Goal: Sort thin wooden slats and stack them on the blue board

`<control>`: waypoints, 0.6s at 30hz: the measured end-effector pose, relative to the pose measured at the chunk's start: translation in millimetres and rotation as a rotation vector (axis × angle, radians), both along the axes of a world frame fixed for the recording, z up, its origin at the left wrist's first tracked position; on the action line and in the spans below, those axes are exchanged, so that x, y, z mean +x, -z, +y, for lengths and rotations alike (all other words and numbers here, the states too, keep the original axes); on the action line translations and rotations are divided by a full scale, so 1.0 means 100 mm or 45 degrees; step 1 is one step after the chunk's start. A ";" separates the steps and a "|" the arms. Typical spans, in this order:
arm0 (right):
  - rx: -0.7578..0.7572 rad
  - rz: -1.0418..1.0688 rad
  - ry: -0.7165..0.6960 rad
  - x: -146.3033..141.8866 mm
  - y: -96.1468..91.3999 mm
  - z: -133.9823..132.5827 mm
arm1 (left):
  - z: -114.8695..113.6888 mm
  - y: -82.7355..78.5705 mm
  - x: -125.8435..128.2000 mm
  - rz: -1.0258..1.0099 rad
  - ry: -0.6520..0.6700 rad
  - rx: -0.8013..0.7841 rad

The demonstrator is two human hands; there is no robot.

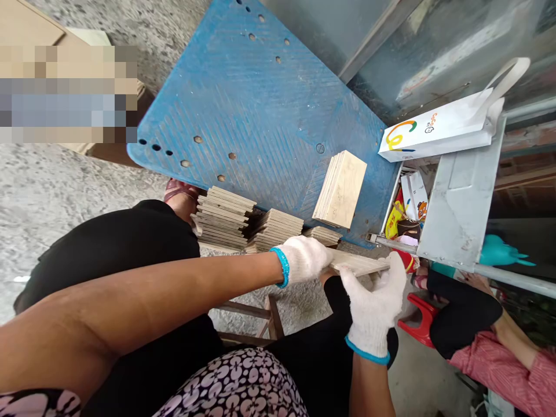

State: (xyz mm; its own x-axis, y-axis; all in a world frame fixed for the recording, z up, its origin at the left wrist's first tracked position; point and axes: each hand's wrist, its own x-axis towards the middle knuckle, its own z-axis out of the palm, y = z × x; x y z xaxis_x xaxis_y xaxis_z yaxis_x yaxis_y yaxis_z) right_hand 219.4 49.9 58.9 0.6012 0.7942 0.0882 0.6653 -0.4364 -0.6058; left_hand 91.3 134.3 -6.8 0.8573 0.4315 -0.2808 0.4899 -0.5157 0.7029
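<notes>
Both my hands wear white knit gloves with blue cuffs. My left hand (304,260) is closed on the left end of a small bundle of thin wooden boards (358,263). At the other end, my right hand (377,301) grips the same boards, thumb on the near side; some fingers are hidden. A neat stack of pale wooden boards (343,188) lies on the blue plastic pallet (243,110), just beyond the held ones. Lower down, along the pallet's near edge, stand one large stack of boards (223,220), a second stack (278,227) and a smaller stack (324,235).
A white paper bag (438,130) rests at the right on a grey metal cabinet (460,191), beside an open compartment with packets. Another person in a pink sleeve (490,359) sits at the right near a red stool (421,321). Cardboard (26,23) lies upper left.
</notes>
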 end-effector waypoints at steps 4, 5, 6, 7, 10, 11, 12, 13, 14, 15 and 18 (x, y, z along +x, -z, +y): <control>0.115 0.150 -0.150 0.07 -0.02 0.13 | 0.05 -0.08 -0.05 -0.049 -0.094 0.005; 0.158 0.214 -0.182 0.09 0.00 0.15 | 0.07 -0.10 -0.07 -0.072 -0.133 -0.016; 0.188 0.284 -0.201 0.11 0.03 0.16 | 0.10 -0.12 -0.09 -0.091 -0.174 -0.041; 0.193 0.351 -0.205 0.12 0.08 0.16 | 0.13 -0.14 -0.12 -0.105 -0.216 -0.070; -0.034 0.439 -0.160 0.10 0.26 0.11 | 0.23 -0.16 -0.17 -0.120 -0.323 -0.218; -0.174 0.413 -0.128 0.07 0.32 0.08 | 0.26 -0.16 -0.18 -0.125 -0.349 -0.285; -0.314 0.370 -0.095 0.03 0.38 0.06 | 0.28 -0.15 -0.20 -0.131 -0.376 -0.348; -0.434 0.322 -0.072 -0.01 0.43 0.05 | 0.30 -0.15 -0.20 -0.132 -0.402 -0.402; -0.522 0.277 -0.062 -0.05 0.47 0.05 | 0.31 -0.14 -0.21 -0.126 -0.431 -0.444; -0.570 0.239 -0.064 -0.09 0.50 0.05 | 0.32 -0.14 -0.22 -0.116 -0.463 -0.471; -0.549 0.166 -0.108 -0.14 0.55 0.09 | 0.32 -0.13 -0.24 -0.091 -0.539 -0.538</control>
